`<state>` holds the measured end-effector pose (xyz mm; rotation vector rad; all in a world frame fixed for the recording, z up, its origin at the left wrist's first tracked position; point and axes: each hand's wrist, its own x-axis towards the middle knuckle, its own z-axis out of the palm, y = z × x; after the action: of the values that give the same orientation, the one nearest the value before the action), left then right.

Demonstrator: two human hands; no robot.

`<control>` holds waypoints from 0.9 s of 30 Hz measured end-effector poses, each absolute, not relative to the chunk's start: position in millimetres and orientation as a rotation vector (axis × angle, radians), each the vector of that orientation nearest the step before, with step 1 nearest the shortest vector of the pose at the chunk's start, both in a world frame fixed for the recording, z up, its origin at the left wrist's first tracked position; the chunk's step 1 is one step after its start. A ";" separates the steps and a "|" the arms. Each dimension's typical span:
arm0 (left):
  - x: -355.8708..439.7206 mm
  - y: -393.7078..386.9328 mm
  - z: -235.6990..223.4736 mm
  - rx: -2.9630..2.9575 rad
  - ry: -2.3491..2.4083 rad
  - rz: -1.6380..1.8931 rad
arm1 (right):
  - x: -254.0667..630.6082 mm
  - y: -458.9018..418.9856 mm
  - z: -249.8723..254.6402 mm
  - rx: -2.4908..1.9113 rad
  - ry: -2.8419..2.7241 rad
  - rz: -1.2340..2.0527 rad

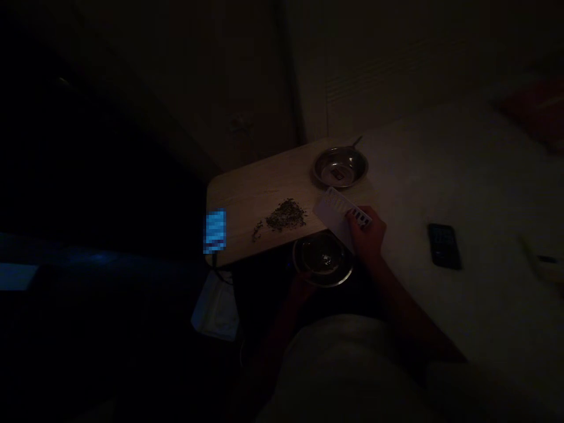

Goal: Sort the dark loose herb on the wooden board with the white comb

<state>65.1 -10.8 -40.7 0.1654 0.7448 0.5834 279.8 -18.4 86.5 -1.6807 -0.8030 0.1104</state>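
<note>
The scene is very dark. My right hand (368, 235) grips a white card (337, 212) with dark marks at one end, held flat at the right edge of a small wooden table (247, 194). A pile of dark seeds or crumbs (286, 215) lies on the table just left of the card. My left hand (304, 279) is barely visible below the table's front edge, holding a round metal bowl (324, 261) from underneath. A second metal bowl (340, 167) stands at the table's far right corner.
A lit phone screen (215, 231) glows at the table's left edge. A dark phone (444, 245) lies on the pale bed (462, 176) to the right. A white object (215, 308) lies on the floor below the table. A wall stands behind.
</note>
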 end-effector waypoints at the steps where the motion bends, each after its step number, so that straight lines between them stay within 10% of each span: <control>1: 64.6 -10.6 -40.3 0.169 0.739 0.580 | 281.1 -18.2 85.9 -1.685 -0.798 0.092; 27: 52.5 -9.6 -60.1 0.228 0.768 0.553 | 288.3 0.3 85.7 -1.589 -0.805 0.148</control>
<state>52.5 -9.6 -60.1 0.2275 0.7681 0.5531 288.3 0.3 85.7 -1.5893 -0.8046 0.1477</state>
